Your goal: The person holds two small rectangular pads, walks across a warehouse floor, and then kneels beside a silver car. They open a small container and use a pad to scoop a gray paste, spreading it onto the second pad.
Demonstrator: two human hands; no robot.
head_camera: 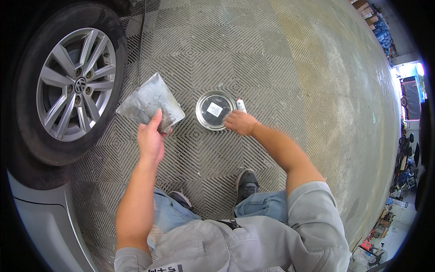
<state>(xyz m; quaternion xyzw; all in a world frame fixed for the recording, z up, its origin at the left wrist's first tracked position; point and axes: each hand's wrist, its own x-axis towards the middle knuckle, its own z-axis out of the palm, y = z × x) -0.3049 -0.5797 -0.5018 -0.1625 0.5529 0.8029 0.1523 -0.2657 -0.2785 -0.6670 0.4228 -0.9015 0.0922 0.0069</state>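
My left hand point(152, 139) grips a flat, square grey board point(153, 95) by its lower corner, thumb on top; the surface is smeared and darker near the thumb. My right hand point(240, 122), slightly blurred, is over the right edge of a round metal can point(207, 123) that stands on the floor. Its fingers are curled, and whether they hold anything cannot be made out. A white label with a printed code point(214, 109) lies on the can's dark top. Just beyond my right hand is a small white tube point(241, 105) with a red cap.
A car wheel point(80, 85) with a Volkswagen hub cap and the grey car body point(40, 221) stand close on the left. A dark hose or cable point(142, 37) runs along the ribbed floor tiles point(221, 153). My shoes point(247, 185) are below the can. Boxes point(365, 12) line the far right.
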